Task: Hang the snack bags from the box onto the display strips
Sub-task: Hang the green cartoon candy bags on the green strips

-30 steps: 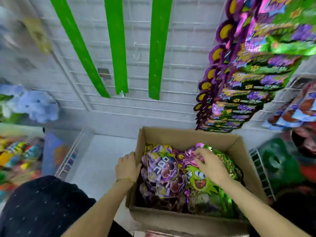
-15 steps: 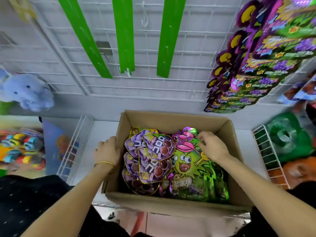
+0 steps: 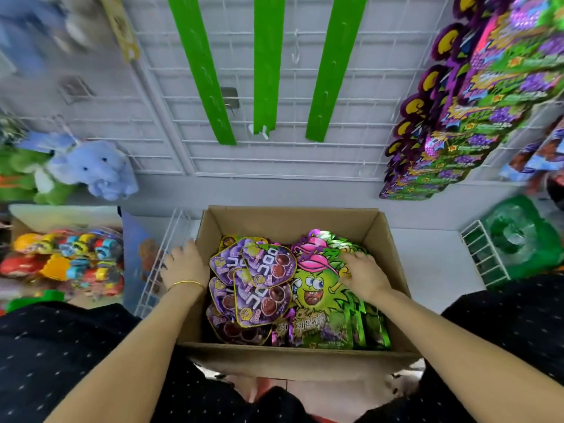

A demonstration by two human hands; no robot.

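Left grip (image 3: 183, 267) clasps box (image 3: 290, 221) wall, likely steadying it. Right grip (image 3: 363, 274) curls onto green snack bag (image 3: 317, 300) just under it, inside box, likely to lift. Display strips (image 3: 265, 65) hang bare beyond.

Both my forearms (image 3: 137, 346) bare to the frame edge, thin gold bangle (image 3: 186, 283) at wrist of my left hand (image 3: 183, 265), black garment (image 3: 61, 346) with small white flecks at both lower corners.
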